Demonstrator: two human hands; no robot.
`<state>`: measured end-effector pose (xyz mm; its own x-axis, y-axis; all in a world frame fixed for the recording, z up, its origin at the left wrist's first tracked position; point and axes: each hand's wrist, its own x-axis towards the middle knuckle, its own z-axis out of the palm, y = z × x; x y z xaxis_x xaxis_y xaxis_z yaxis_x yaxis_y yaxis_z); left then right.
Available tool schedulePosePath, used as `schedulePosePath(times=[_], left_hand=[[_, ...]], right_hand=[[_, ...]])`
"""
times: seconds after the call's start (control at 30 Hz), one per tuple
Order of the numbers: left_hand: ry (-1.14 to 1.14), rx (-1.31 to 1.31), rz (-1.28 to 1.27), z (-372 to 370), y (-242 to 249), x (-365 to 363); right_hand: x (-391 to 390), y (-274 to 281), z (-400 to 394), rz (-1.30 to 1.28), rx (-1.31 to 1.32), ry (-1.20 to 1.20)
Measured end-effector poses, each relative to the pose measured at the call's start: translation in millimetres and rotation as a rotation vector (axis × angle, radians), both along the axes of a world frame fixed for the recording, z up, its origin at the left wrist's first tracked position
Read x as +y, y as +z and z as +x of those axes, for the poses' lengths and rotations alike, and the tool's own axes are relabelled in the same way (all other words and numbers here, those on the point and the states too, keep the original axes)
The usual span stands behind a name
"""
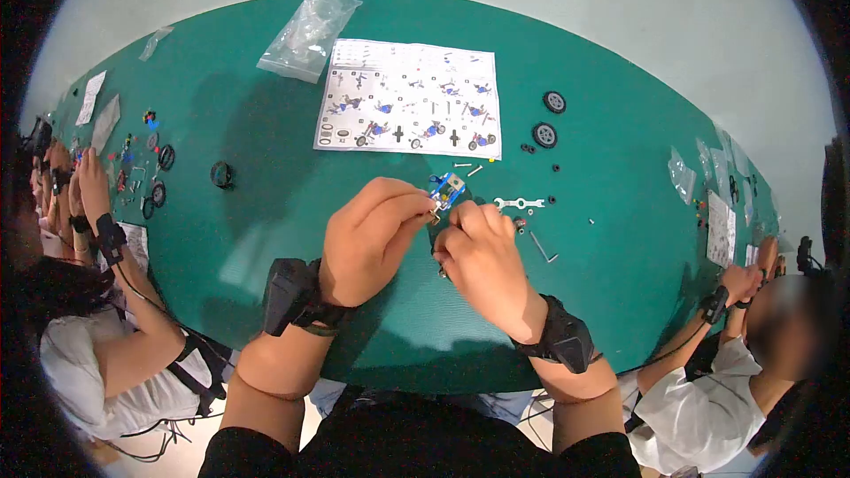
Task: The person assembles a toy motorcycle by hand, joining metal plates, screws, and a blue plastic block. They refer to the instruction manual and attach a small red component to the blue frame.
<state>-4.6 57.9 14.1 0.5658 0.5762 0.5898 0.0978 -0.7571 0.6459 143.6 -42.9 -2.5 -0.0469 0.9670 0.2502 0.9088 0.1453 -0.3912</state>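
A small blue and metal assembly [450,188] is between my two hands, just below the instruction sheet. My left hand [376,235] is closed in a pinch at the lower left edge of the assembly, with a small brass-coloured piece at its fingertips. My right hand [482,257] is closed beside the assembly's lower right, its fingers curled down; a tiny metal part shows under them, and what they grip is hidden. Two screws [469,168] lie just above the assembly. Right of it are a flat wrench [520,204], small nuts and an L-shaped hex key [543,247].
The printed instruction sheet [410,99] and a clear plastic bag [310,34] lie on the green table [620,301]. Two wheels [544,134] sit at the right, a black ring [222,174] at the left. People work with similar parts on both sides.
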Motion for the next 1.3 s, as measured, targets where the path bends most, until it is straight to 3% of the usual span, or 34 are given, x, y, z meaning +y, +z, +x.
schedulePosePath(times=[0.17,0.37,0.5,0.63,1.3], left_hand=[[0.002,0.003,0.016,2.1,-0.7,-1.1],[-0.025,0.018,-0.053,2.8,-4.2,-1.9],[-0.057,0.033,-0.111,4.4,-0.5,-5.5],[-0.09,0.037,-0.137,6.5,-4.6,-13.4],[-0.142,-0.024,-0.131,7.8,-3.7,-18.1]], right_hand=[[0.9,0.1,-2.9,-0.002,-0.004,-0.028],[3.8,8.3,18.7,-0.012,0.31,0.051],[1.2,34.4,35.7,0.023,0.583,-0.083],[-2.2,23.1,29.8,-0.004,0.849,-0.107],[-4.0,18.3,30.0,0.069,0.774,-0.02]])
